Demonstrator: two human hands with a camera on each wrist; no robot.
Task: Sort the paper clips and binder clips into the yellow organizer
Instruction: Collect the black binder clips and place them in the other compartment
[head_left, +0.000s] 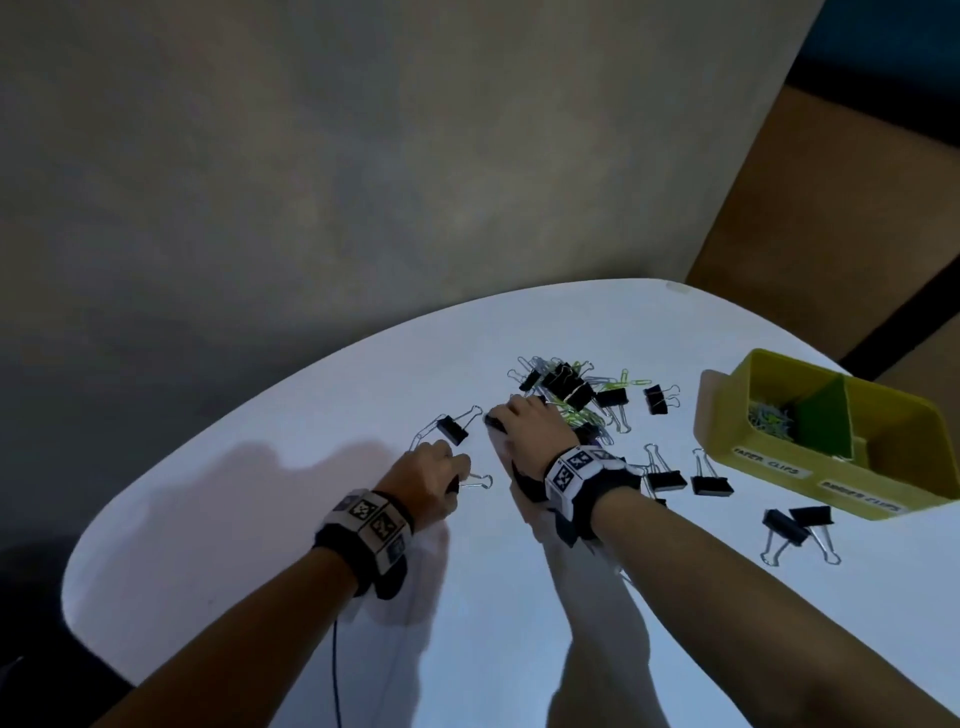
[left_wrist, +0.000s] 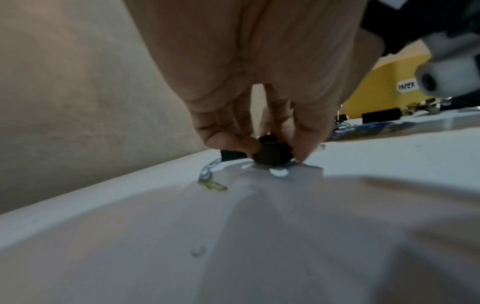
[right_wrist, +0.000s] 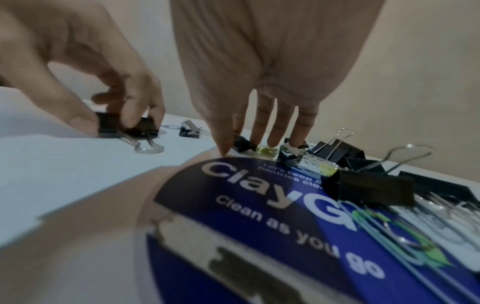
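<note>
My left hand (head_left: 457, 475) pinches a black binder clip (left_wrist: 271, 156) that stands on the white table; its wire handle (head_left: 480, 480) sticks out to the right. My right hand (right_wrist: 233, 144) reaches down with nearly straight fingers, thumb and forefinger pinching a small black binder clip (right_wrist: 242, 143) at the near edge of a mixed pile of binder and paper clips (head_left: 566, 387). The yellow organizer (head_left: 727, 415) stands at the right, with paper clips (head_left: 771, 415) in its left compartment.
A lone binder clip (head_left: 452, 428) lies just beyond my left hand. More binder clips (head_left: 711, 483) lie between my right wrist and the organizer, two (head_left: 795, 525) in front of it. A blue printed sticker (right_wrist: 259, 205) lies under the pile. The table's curved edge (head_left: 311, 364) runs behind.
</note>
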